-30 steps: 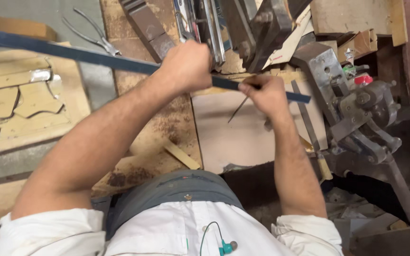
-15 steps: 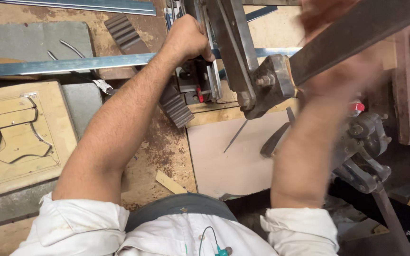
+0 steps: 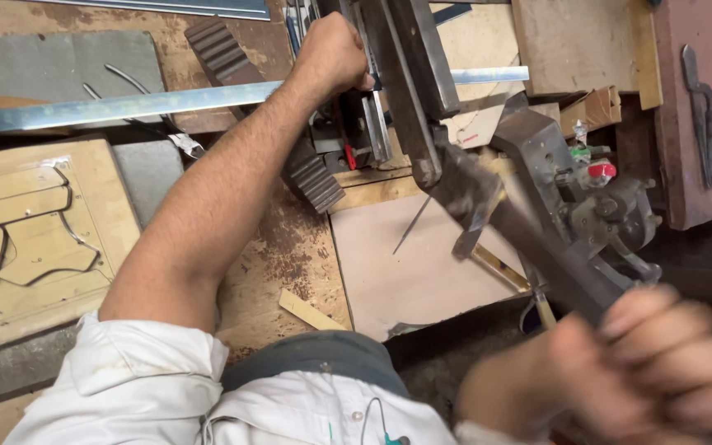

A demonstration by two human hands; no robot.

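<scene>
Head view: my left hand [image 3: 333,56] is fisted on the metal strip [image 3: 125,105] beside the press [image 3: 409,99]; my right hand [image 3: 644,371], blurred, is clenched around the lever [image 3: 529,239]. If the strip slides, fingers near the press could get pinched.

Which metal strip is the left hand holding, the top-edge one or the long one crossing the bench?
The long strip crossing the bench, under the left hand.
</scene>
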